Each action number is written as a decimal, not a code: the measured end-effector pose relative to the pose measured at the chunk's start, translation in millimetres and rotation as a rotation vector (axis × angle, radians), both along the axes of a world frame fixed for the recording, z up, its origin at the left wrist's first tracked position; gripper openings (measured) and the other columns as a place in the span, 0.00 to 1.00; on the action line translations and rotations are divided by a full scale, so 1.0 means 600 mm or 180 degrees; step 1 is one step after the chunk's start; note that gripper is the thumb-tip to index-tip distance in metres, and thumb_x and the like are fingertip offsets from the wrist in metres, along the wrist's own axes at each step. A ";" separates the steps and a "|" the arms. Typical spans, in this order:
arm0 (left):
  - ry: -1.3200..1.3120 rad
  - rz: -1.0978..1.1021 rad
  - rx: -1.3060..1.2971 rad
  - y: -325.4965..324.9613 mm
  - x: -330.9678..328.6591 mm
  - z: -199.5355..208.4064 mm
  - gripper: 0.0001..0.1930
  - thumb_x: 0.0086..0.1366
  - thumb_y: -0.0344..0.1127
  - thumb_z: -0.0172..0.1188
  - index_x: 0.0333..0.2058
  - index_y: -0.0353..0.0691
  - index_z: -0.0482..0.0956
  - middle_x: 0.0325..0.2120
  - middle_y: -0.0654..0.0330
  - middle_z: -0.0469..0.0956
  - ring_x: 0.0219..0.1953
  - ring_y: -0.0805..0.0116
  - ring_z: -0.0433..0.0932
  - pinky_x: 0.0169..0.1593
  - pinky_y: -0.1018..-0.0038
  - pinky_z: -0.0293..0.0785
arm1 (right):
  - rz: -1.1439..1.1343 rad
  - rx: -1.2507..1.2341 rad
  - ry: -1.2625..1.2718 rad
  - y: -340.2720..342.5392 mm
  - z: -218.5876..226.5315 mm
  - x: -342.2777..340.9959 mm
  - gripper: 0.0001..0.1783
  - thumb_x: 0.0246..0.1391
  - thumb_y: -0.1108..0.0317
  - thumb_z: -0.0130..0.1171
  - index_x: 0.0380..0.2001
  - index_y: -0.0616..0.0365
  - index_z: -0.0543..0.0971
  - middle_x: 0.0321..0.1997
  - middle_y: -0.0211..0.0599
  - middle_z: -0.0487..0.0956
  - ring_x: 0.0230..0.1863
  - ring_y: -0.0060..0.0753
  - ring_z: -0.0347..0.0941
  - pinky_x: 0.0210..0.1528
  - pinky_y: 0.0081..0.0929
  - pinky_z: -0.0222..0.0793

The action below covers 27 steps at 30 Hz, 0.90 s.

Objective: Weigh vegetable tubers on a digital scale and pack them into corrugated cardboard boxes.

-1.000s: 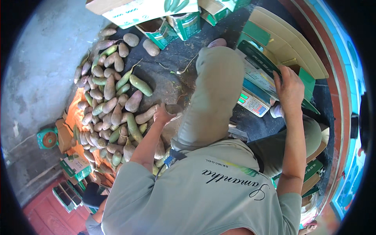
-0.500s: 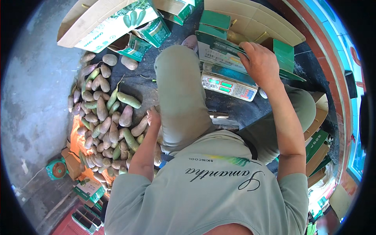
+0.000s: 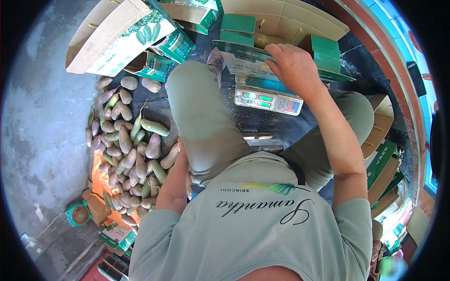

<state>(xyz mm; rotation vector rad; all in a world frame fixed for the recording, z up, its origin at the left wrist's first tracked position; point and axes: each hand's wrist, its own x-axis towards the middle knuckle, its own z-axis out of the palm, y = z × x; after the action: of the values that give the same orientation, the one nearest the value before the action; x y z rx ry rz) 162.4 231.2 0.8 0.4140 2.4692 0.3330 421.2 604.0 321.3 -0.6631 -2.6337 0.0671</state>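
My right hand (image 3: 295,68) is closed on the front flap (image 3: 251,65) of an open green and white cardboard box, thumb outside and fingers over its upper edge. The box rests on a digital scale (image 3: 268,101) with lit green displays. Inside it a pale, elongated root vegetable (image 3: 267,41) partly shows. My left hand (image 3: 182,152) is down beside my left knee, at the near side of a heap of root vegetables (image 3: 125,140), green and muddy brown-purple. One brownish root (image 3: 170,156) lies next to it. Its fingers are mostly hidden.
More open cardboard boxes (image 3: 126,42) stand at the far left, with further boxes (image 3: 382,164) along the right. An orange sheet (image 3: 99,175) lies under the heap. A round green device (image 3: 78,213) sits on the floor at lower left. My knees flank the scale.
My left hand has slipped further behind my left knee, hiding most of its fingers. The right hand stays at the box flap. The whole view has shifted slightly.
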 end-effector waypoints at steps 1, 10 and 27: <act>-0.0033 0.0027 0.0074 -0.001 0.000 0.002 0.40 0.50 0.55 0.66 0.56 0.38 0.64 0.48 0.44 0.72 0.51 0.52 0.74 0.51 0.63 0.72 | 0.0053 -0.0076 0.0005 0.000 0.001 0.001 0.12 0.49 0.65 0.61 0.34 0.56 0.71 0.26 0.37 0.75 0.32 0.42 0.75 0.32 0.37 0.70; -0.0361 0.0284 0.0715 -0.073 -0.094 0.070 0.39 0.49 0.54 0.67 0.55 0.38 0.65 0.47 0.44 0.75 0.51 0.54 0.75 0.51 0.65 0.72 | 0.0065 -0.0342 -0.0015 0.002 0.002 0.004 0.13 0.49 0.66 0.61 0.36 0.58 0.72 0.29 0.41 0.77 0.34 0.46 0.75 0.35 0.40 0.70; -0.0068 0.1865 0.1897 0.036 -0.074 0.325 0.42 0.43 0.36 0.73 0.56 0.37 0.61 0.43 0.55 0.73 0.39 0.62 0.76 0.33 0.72 0.74 | -0.0179 -0.0193 0.1057 0.015 0.030 0.041 0.09 0.51 0.64 0.61 0.32 0.58 0.76 0.30 0.38 0.78 0.32 0.44 0.75 0.33 0.37 0.70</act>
<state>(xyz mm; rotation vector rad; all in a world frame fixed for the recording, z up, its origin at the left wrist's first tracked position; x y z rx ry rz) 117.8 252.8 195.6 -0.1001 2.3864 1.3162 445.9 613.3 339.5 -0.6812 -2.3008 0.2216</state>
